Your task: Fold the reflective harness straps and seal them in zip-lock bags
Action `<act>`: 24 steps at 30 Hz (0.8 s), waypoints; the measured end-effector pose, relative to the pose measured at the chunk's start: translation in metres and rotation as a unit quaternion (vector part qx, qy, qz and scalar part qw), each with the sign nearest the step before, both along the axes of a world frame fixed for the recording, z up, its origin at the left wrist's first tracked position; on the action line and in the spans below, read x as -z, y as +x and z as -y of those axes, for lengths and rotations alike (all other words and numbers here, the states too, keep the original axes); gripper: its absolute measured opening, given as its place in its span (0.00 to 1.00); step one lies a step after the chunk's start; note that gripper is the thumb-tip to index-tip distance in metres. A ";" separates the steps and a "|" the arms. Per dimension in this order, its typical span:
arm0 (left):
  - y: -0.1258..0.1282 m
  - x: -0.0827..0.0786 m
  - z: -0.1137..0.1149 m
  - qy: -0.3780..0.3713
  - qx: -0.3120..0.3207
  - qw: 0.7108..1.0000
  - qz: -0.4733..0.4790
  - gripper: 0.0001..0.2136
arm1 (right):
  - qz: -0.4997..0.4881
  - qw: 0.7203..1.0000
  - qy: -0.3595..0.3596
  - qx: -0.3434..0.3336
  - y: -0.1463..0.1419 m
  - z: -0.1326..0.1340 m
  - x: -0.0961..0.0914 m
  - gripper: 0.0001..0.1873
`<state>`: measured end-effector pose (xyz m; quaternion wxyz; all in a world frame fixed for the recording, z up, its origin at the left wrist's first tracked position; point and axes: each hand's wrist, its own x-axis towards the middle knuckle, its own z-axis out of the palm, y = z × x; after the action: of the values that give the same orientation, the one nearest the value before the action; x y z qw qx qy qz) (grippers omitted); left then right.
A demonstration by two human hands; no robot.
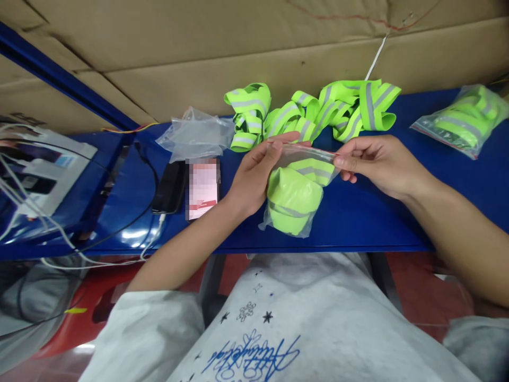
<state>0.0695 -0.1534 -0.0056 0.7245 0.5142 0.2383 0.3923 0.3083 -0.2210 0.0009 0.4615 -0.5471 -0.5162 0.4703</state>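
A clear zip-lock bag hangs between my hands above the blue table's front part. Inside it lies a rolled neon-yellow reflective strap with a grey stripe. My left hand pinches the bag's top edge at its left end. With thumb and fingers, my right hand grips the right end of the same red-lined zip edge. Just behind the bag, loose reflective straps lie in loops and folds on the table.
Another bagged strap lies at the right. Left of the loose straps are flat clear bags, a lit phone and a black device with a white cable. More cables cross a white box. Cardboard stands behind the blue table.
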 end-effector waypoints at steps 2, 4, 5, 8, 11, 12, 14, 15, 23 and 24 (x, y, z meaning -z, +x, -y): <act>0.002 0.002 0.002 -0.027 0.014 1.000 0.007 0.19 | 0.005 1.000 0.001 0.005 -0.001 0.000 -0.001 0.23; 0.003 0.006 0.002 -0.063 0.047 0.997 -0.016 0.20 | 0.010 1.000 -0.001 -0.001 -0.001 0.000 -0.001 0.24; 0.003 0.008 0.001 -0.081 0.059 0.994 -0.035 0.20 | 0.012 1.000 -0.006 -0.009 -0.001 -0.001 -0.001 0.25; 0.002 0.014 -0.003 -0.113 0.058 0.990 -0.066 0.20 | 0.007 0.999 -0.038 -0.034 0.002 -0.002 -0.001 0.24; 0.001 0.015 -0.006 -0.116 0.040 0.991 -0.056 0.22 | -0.011 0.997 -0.065 -0.051 0.006 -0.005 0.001 0.23; 0.001 0.015 -0.006 -0.114 0.036 0.992 -0.052 0.23 | -0.015 0.996 -0.067 -0.053 0.006 -0.005 0.002 0.24; 0.001 0.013 -0.006 -0.108 0.025 0.993 -0.049 0.23 | -0.014 0.997 -0.058 -0.050 0.007 -0.005 0.003 0.23; 0.000 0.012 -0.006 -0.105 0.019 0.993 -0.050 0.23 | -0.010 0.998 -0.050 -0.045 0.006 -0.005 0.003 0.23; -0.001 0.012 -0.004 -0.074 0.034 0.995 -0.051 0.28 | 0.015 0.999 -0.019 -0.039 -0.003 0.000 0.003 0.17; -0.001 0.012 -0.003 -0.067 0.035 0.996 -0.051 0.28 | 0.008 0.999 -0.019 -0.036 -0.004 0.000 0.003 0.16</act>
<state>0.0686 -0.1504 -0.0171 0.7574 0.4919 0.2831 0.3229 0.3042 -0.2207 -0.0021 0.4292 -0.5406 -0.5306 0.4919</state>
